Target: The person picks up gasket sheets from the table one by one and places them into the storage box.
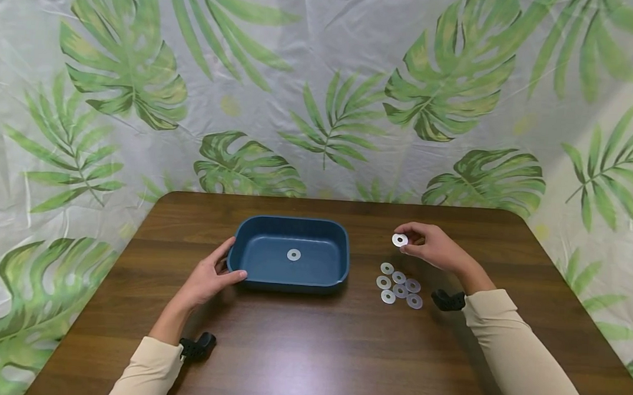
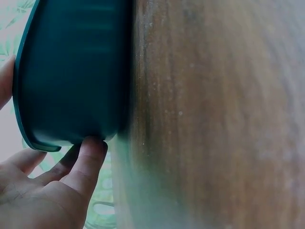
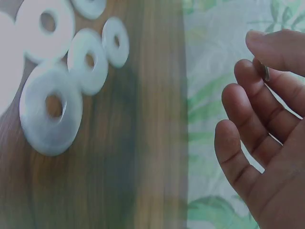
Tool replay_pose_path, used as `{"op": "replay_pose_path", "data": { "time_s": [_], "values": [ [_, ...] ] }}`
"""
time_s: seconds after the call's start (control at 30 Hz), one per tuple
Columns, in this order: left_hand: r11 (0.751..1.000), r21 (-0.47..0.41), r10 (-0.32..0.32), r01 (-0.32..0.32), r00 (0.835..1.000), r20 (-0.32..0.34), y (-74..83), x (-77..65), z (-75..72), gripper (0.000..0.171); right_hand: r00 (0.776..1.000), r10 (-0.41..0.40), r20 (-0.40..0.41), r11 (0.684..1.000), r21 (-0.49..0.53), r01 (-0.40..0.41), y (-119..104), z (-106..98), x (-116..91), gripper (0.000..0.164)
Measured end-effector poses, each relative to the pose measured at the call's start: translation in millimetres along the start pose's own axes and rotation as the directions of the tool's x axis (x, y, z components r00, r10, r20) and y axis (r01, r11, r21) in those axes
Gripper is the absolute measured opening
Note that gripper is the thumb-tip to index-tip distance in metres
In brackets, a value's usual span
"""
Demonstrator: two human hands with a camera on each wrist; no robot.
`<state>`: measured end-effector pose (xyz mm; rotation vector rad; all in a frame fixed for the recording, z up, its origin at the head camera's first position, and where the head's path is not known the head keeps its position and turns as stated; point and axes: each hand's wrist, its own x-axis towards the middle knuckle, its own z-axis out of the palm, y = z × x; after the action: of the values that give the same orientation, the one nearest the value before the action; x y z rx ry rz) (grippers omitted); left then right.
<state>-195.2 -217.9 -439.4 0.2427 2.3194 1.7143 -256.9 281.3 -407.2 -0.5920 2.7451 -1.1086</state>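
Observation:
A dark blue rectangular dish (image 1: 263, 267) stands on the table with one flat metal washer (image 1: 290, 256) on its floor. My left hand (image 1: 207, 280) holds the dish by its left end, thumb over the front rim and fingers against the side wall. In the left wrist view, fingertips (image 2: 90, 148) press the outer wall of the dish. To the right, my right hand (image 1: 432, 248) pinches another washer (image 1: 395, 240) between thumb and index finger, raised above the table. Several more washers (image 1: 380, 283) lie in a loose group below that hand, some close together.
The dark wooden table (image 1: 288, 349) has rounded far corners. Behind it hangs a pale cloth (image 1: 350, 40) printed with green leaves. Both wrists carry black camera mounts; the right one (image 1: 447, 300) sits close to the loose washers.

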Motion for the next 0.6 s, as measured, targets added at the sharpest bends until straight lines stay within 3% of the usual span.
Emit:
{"op": "replay_pose_path", "data": {
  "time_s": [0.2, 0.43, 0.6],
  "values": [
    [1.000, 0.011, -0.001, 0.001, 1.000, 0.000, 1.0, -0.4, 0.4, 0.087, 1.000, -0.014, 0.008, 0.999, 0.043, 0.013, -17, 6, 12, 0.039],
    [1.000, 0.015, -0.003, 0.003, 1.000, -0.008, 0.6, -0.9, 0.8, 0.087, 0.997, -0.082, -0.002, 0.997, 0.012, 0.082, -38, 9, 27, 0.036],
    [1.000, 0.012, -0.004, 0.004, 1.000, -0.008, 1.1, -1.4, 0.4, 0.086, 0.991, -0.131, 0.035, 0.991, -0.015, 0.132, -58, 10, 40, 0.035]
  ]
}}
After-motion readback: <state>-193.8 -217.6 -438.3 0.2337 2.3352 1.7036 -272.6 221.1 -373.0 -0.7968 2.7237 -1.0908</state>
